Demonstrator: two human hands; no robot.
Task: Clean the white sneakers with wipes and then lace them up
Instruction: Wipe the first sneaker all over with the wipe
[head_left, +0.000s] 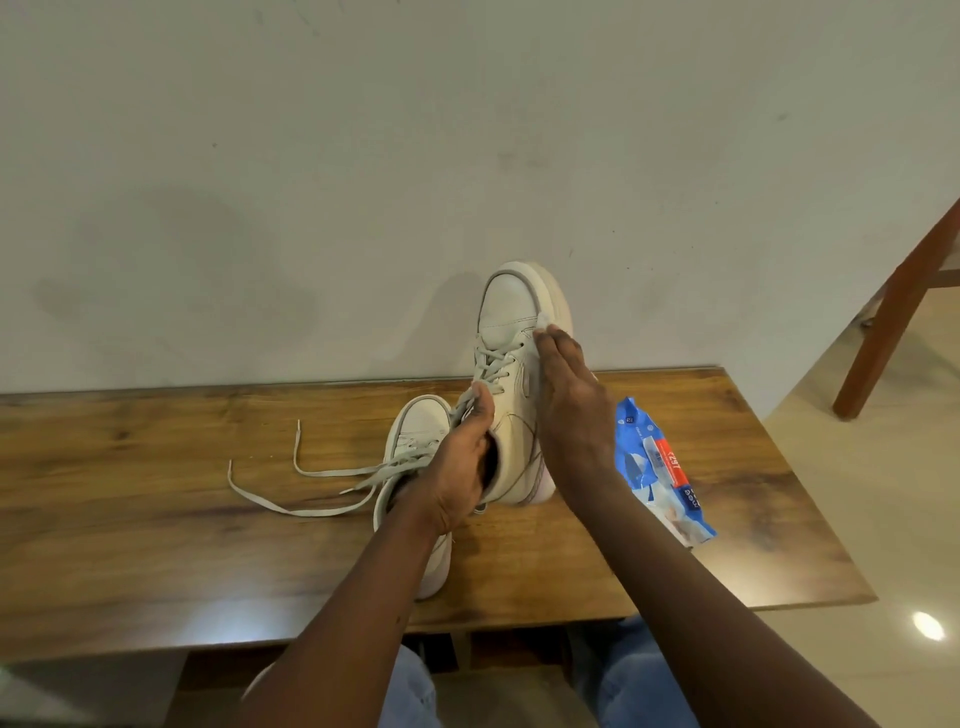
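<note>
Raised sneaker (511, 374), white, stands on end just right of centre, toe at 12 o'clock against the wall, heel down at 6 over the table; whether the heel touches the wood, cannot tell. Its laces are threaded through the eyelets. Second sneaker (415, 436) lies flat on the table at 8 o'clock of the first, partly hidden by the left forearm, with a loose lace (291, 483) trailing out to 9 o'clock in long loops. Wipes pack (657, 467), blue and white, lies flat at 4 o'clock of the raised shoe, near it but apart. Table (156, 493): wood grain, brown, its back edge tight against a plain pale wall (311, 156). Glossy cream floor (883, 519) at 4 o'clock of the scene, a brown wooden chair leg (893, 312) slanting at 2 o'clock. Left hand (462, 467) comes up from 7 o'clock, fingers tucked inside the shoe's opening, thumb laid up along the tongue: clamped on the collar, carrying the shoe. Right hand (569, 395) comes up from 5 o'clock, palm against the shoe's outer side, fingers straight and together, pointing to 12. A white wipe (543, 319) shows just past the fingertips, pressed flat between them and the leather.
</note>
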